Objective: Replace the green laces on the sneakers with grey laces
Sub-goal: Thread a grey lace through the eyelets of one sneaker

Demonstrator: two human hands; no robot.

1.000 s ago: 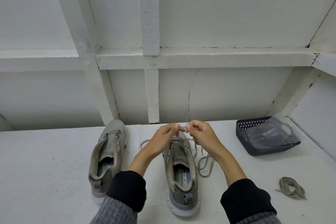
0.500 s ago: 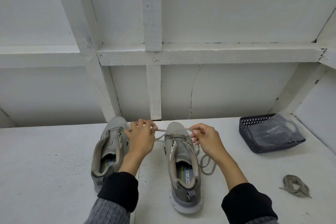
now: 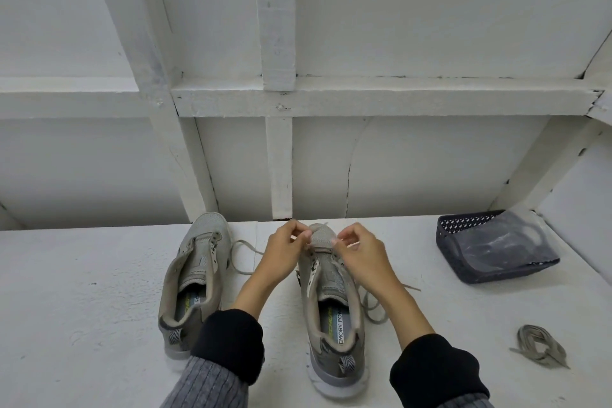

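Note:
Two grey sneakers stand toe-away on the white table. The left sneaker [image 3: 195, 278] has no lace in it. A grey lace [image 3: 374, 305] runs through the lowest eyelets of the right sneaker [image 3: 331, 315], and its loose ends trail on both sides. My left hand [image 3: 281, 255] pinches one end of this lace over the toe. My right hand [image 3: 361, 255] pinches the other end just right of the toe. The two hands are close together above the toe cap.
A bundled lace [image 3: 539, 346] lies at the table's front right. At the back right stands a dark perforated basket [image 3: 463, 262] with a clear plastic bag in it. White wall beams rise right behind the sneakers.
My hands had spread apart and pulled the lace taut sideways; now they have come back together over the right sneaker's toe. The camera has moved closer and tilted slightly.

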